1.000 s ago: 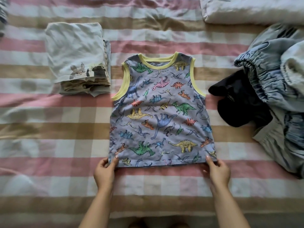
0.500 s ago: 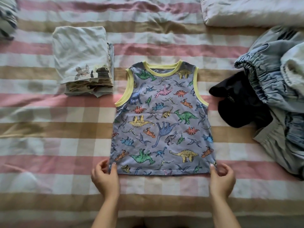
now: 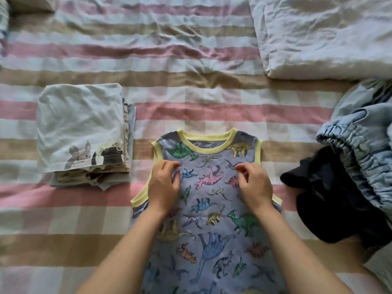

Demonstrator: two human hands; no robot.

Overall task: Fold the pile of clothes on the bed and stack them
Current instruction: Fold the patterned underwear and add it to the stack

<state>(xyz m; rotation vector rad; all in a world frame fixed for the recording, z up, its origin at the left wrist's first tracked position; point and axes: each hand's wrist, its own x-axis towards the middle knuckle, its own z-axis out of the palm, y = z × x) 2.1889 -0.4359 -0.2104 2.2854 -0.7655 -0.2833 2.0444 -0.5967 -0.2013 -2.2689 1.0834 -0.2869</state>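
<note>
A sleeveless blue dinosaur-print top (image 3: 212, 230) with yellow trim lies flat, face up, on the striped bed cover (image 3: 191, 98), neck away from me. My left hand (image 3: 164, 184) and my right hand (image 3: 254, 184) both sit on its upper chest just below the armholes, fingers curled and pinching the fabric. To the left stands a stack of folded clothes (image 3: 82, 132), a white printed piece on top. Unfolded clothes lie to the right: light blue denim with an elastic waist (image 3: 360, 145) and a dark garment (image 3: 331, 200).
A white pillow or folded duvet (image 3: 322, 35) lies at the far right corner of the bed. Another bit of fabric shows at the far left edge (image 3: 4, 22). Wrinkled bed cover stretches between the stack and the top.
Both hands have left the hem's bottom corners and moved up to the chest of the top. The view has shifted forward and closer, so the hem is now out of sight.
</note>
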